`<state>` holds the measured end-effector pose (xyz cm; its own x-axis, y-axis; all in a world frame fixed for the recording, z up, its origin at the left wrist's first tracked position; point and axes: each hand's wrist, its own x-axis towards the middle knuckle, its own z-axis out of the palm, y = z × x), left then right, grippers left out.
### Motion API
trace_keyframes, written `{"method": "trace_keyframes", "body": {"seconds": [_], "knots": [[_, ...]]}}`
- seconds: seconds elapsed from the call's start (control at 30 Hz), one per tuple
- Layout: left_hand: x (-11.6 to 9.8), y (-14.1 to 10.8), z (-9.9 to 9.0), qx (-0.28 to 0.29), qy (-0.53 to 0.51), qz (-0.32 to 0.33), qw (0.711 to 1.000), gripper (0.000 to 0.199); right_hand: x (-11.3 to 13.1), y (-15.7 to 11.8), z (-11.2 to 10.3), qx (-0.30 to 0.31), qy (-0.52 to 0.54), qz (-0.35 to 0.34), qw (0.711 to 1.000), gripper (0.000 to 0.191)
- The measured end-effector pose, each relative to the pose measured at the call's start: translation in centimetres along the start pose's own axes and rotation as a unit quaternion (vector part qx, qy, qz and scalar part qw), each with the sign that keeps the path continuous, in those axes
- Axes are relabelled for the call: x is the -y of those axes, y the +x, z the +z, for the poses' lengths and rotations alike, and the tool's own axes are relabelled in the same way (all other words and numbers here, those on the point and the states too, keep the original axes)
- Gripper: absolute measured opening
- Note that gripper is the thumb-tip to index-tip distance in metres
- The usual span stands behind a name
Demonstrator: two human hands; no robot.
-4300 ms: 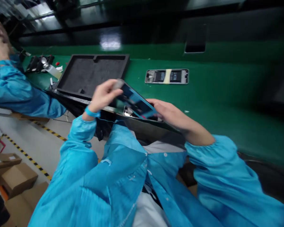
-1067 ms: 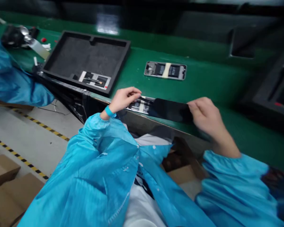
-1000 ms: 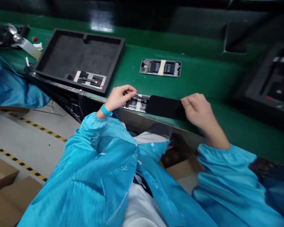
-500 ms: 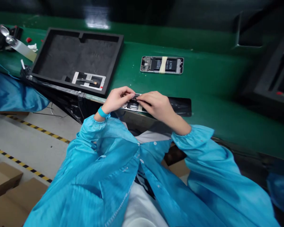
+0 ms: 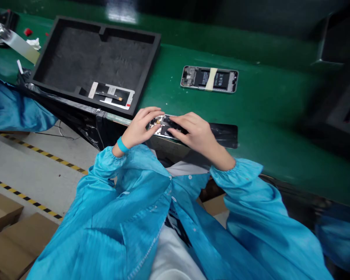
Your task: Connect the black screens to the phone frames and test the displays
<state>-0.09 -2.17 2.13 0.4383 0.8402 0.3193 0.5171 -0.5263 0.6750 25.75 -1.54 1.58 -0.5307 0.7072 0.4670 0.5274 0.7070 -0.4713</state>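
Note:
An opened phone (image 5: 162, 130), its inner parts and a flex cable showing, lies at the bench's near edge between my hands. My left hand (image 5: 137, 129) grips its left end, fingers at the far side and thumb at the near side, spread apart. Across the phone's middle, my right hand (image 5: 198, 133) holds it between thumb and fingers, hiding its right part. A dark glossy panel (image 5: 225, 135) lies just right of that hand. Farther back, another opened phone (image 5: 189, 79) rests on the bench with a pale tape strip (image 5: 211, 79) across its battery.
A black foam tray (image 5: 155, 58) stands at the left, with a white-and-black screen part (image 5: 131, 100) in its near right corner. Beyond it lie a red bit (image 5: 28, 32) and crumpled white paper (image 5: 34, 44). A co-worker's blue sleeve (image 5: 14, 107) is at the left edge.
Fingertips that were close together over the phone have spread towards its edges, uncovering the flex cable and inner parts. The view has shifted slightly.

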Motion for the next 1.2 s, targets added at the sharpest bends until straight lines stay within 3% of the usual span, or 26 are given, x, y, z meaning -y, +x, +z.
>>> {"method": "trace_keyframes", "body": {"seconds": [0.13,0.37,0.67,0.8,0.97,1.1,1.2], "knots": [[0.1,-0.1,-0.3,0.058,0.053,-0.001,0.997,0.055,0.2,0.0,-0.1,0.008,-0.007,-0.002,1.0,0.033],[-0.8,1.3,-0.7,0.136,0.119,-0.042,0.983,0.023,0.3,0.5,-0.2,0.034,-0.036,0.0,0.999,0.032],[-2.4,2.1,-0.9,0.17,0.211,-0.044,0.961,0.013,1.1,0.9,0.3,0.047,-0.098,-0.001,0.994,0.029],[-2.4,2.4,-1.3,0.181,0.164,-0.049,0.968,0.013,1.4,1.0,0.7,0.025,-0.084,-0.033,0.996,0.026],[-1.7,3.0,-1.9,0.122,0.063,-0.024,0.99,0.017,1.1,1.1,0.7,0.02,-0.089,-0.016,0.996,0.037],[-1.2,1.8,-1.9,0.037,0.062,0.022,0.997,0.026,0.6,0.8,0.0,0.043,-0.134,-0.01,0.99,0.043],[-0.4,0.2,-1.2,0.024,0.093,0.034,0.995,0.029,0.4,0.5,-0.5,0.054,-0.149,-0.042,0.987,0.042]]}}
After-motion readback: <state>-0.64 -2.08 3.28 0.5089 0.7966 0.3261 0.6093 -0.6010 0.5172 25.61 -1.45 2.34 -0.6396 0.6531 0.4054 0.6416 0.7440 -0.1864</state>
